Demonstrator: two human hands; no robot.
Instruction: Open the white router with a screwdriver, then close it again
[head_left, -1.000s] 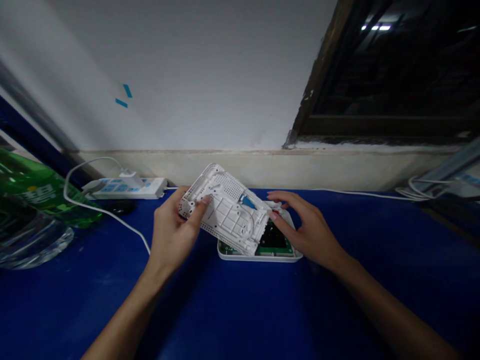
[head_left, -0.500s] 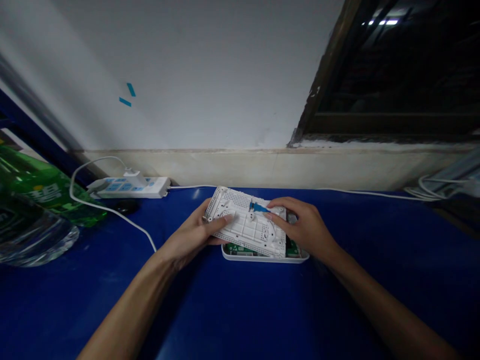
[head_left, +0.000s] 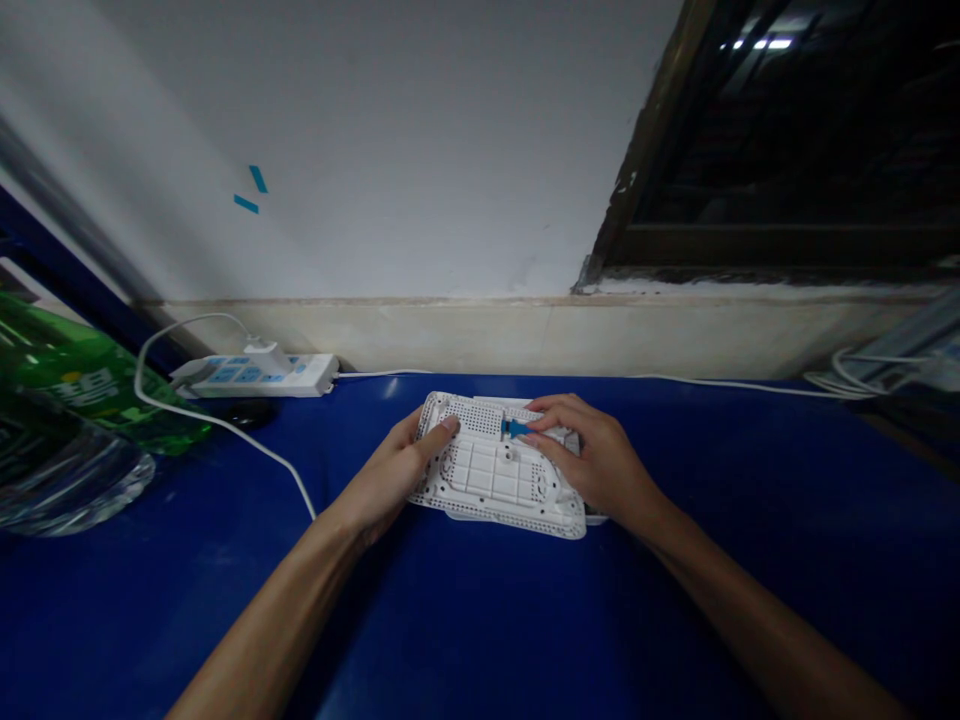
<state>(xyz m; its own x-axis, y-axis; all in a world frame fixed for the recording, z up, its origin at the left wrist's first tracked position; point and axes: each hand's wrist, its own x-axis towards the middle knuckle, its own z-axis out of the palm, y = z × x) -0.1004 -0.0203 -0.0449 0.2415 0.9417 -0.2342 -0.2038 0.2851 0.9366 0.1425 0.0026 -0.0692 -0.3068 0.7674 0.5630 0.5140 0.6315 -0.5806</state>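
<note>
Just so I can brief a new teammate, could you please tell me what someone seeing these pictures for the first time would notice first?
The eye goes first to the white perforated plastic casing in the middle of the blue table, between the left hand and the right hand, with a small blue tab by the right fingers. Further left, a green bottle stands out beside a white power strip, and a dark window fills the upper right.

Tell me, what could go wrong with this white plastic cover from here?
The white plastic cover may sit slightly askew on the base below it, so pressing with the left hand and right hand could perhaps crack it or leave it misaligned. The small blue tab sits right beside the right hand's fingers, which might bend or snag it.
</note>
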